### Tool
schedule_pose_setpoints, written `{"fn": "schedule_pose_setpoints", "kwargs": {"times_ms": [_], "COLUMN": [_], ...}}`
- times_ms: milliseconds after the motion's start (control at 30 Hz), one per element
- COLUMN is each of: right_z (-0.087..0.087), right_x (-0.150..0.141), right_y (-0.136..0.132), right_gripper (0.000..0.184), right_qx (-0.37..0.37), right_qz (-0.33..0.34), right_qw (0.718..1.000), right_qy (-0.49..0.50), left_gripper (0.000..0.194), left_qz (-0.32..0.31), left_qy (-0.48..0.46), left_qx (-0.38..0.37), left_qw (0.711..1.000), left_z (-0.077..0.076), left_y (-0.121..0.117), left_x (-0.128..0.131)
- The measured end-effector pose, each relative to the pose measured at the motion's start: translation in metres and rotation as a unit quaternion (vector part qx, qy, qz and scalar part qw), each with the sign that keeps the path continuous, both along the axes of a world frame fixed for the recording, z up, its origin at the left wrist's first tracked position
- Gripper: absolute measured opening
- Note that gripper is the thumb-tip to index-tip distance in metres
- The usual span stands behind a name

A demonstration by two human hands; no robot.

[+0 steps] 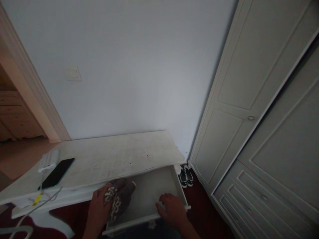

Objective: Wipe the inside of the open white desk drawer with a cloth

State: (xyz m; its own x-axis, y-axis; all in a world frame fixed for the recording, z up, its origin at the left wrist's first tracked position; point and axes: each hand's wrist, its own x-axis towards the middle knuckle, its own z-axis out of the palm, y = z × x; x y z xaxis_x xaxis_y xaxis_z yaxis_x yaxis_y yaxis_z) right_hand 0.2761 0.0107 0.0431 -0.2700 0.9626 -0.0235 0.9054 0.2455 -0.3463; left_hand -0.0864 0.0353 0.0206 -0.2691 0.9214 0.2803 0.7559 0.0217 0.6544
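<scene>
A white drawer (163, 184) is pulled out from a low white cabinet (119, 149). At its left end is a bundled piece of dark brown knitted-looking cloth (124, 196) with a cream pattern; its exact kind is unclear. My left hand (98, 207) grips the cloth's left side, thumb and fingers partly hidden against it. Over the right part of the drawer hovers my right hand (171, 209), fingers loosely bent and thumb apart, with nothing in it. The drawer's front edge runs just below this hand.
A black phone (57, 172) lies on the cabinet's left end beside a white power strip (50, 159) with cables. Dark sneakers (186, 176) stand on the red floor right of the drawer. A large white wardrobe (224, 132) rises at the right.
</scene>
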Motion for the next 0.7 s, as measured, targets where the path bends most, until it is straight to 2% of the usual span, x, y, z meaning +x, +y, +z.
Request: {"fn": "schedule_pose_setpoints", "kwargs": {"times_ms": [133,233,300,400,467,533,600,700], "right_z": [0.0,0.0,-0.001,-0.003,-0.004,-0.006,-0.007,-0.008], "right_x": [0.0,-0.001,-0.002,-0.001,-0.001,0.0,0.0,0.0], "right_y": [0.0,0.002,0.003,0.004,0.004,0.004,0.003,0.002], "right_gripper": [0.033,0.033,0.034,0.033,0.031,0.03,0.029,0.029], "right_qx": [0.001,-0.003,-0.002,0.0,0.005,0.011,0.018,0.025], "right_qz": [0.003,0.009,0.011,0.014,0.013,0.009,0.008,0.006], "right_qw": [1.0,1.0,1.0,1.0,1.0,1.0,1.0,1.0], "right_qy": [0.005,0.002,-0.001,-0.007,-0.008,-0.007,-0.004,-0.004], "left_gripper": [0.054,0.07,0.07,0.052,0.047,0.044,0.042,0.046], "left_qz": [-0.01,0.022,0.032,0.008,0.018,0.036,0.04,0.009], "left_qy": [0.032,0.065,0.074,0.074,0.107,0.142,0.171,0.224], "left_qx": [-0.061,-0.092,-0.097,-0.112,-0.112,-0.109,-0.109,-0.128], "left_qw": [0.998,0.993,0.992,0.991,0.988,0.983,0.978,0.966], "left_z": [-0.028,-0.033,-0.024,0.005,0.025,0.039,0.044,0.035], "left_y": [-0.037,-0.049,-0.045,-0.024,-0.006,0.006,0.009,-0.003], "left_x": [-0.002,0.007,0.017,0.033,0.042,0.05,0.054,0.057]}}
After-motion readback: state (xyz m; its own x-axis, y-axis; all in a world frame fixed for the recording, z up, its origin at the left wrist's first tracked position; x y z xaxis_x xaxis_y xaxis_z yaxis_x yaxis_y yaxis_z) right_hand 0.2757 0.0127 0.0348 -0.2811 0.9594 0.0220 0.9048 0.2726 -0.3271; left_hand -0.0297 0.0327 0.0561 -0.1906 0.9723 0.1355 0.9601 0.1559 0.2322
